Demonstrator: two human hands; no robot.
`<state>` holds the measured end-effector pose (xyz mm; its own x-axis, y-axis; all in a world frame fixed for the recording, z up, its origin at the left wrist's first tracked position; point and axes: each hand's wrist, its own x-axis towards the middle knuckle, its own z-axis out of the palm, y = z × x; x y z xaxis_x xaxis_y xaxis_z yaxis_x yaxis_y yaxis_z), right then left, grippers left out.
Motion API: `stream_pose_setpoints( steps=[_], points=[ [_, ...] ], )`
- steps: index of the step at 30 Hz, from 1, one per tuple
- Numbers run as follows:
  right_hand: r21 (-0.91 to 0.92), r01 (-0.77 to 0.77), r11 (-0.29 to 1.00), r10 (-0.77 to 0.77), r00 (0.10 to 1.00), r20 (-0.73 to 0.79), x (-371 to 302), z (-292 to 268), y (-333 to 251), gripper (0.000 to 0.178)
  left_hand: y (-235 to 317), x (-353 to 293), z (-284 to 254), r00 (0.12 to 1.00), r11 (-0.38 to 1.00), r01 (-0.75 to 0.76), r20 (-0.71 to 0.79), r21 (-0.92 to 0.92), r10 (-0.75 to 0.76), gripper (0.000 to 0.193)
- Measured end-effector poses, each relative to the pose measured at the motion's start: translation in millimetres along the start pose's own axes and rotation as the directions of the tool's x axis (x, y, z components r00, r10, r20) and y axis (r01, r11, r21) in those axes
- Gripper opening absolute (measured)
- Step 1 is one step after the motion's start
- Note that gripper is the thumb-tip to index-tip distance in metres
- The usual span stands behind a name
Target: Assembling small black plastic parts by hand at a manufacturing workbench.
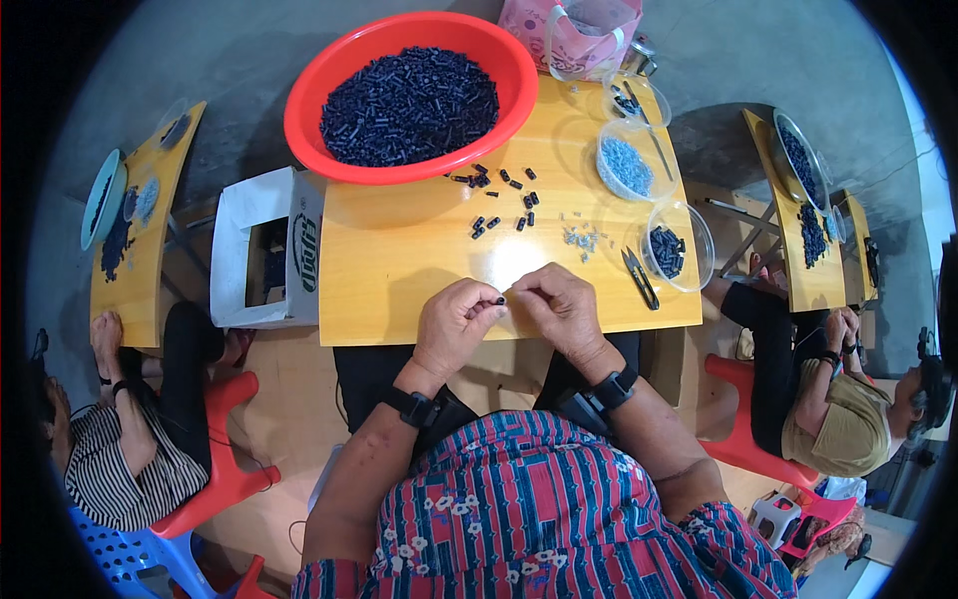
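Note:
Over the front edge of the yellow table (399, 262), my left hand (456, 321) pinches a small black cylindrical piece (500, 300) between thumb and fingers. Close beside it, my right hand (562, 311) is closed in a pinch; what its fingertips hold is too small to make out. Loose black pieces (529, 199) lie scattered beyond my hands. To their right is a little group of small clear pieces (582, 238). Black thread snips (640, 279) rest near my right hand, beside a clear tub (707, 262) of black pieces.
A big red basin (304, 120) heaped with black pieces stands at the back left. Along the right edge are a tub of clear bluish pieces (626, 167) and a pink bag (569, 45). A white carton (239, 250) stands left of the table. People sit at tables on both sides.

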<state>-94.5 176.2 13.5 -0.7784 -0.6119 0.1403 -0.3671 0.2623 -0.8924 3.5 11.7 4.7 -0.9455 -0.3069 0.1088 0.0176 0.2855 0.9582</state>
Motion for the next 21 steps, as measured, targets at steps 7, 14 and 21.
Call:
stream_pose_setpoints(
  steps=[7,14,21],
  points=[
    [-0.446,0.010,0.895,-0.143,0.954,-0.265,29.7,-30.2,3.6,0.008,3.3,0.4,0.3,0.999,0.996,-0.031,0.044,0.085,0.028,0.013],
    [-0.548,0.025,0.836,-0.170,0.962,-0.215,58.8,-38.4,10.5,0.010,0.6,2.1,-0.5,0.995,0.991,-0.101,0.036,0.089,0.098,0.012],
    [-0.574,0.130,0.808,-0.237,0.965,-0.115,77.7,-22.0,12.5,0.013,0.4,2.2,-0.1,0.993,0.989,-0.112,0.034,0.093,0.109,0.012]
  ],
)
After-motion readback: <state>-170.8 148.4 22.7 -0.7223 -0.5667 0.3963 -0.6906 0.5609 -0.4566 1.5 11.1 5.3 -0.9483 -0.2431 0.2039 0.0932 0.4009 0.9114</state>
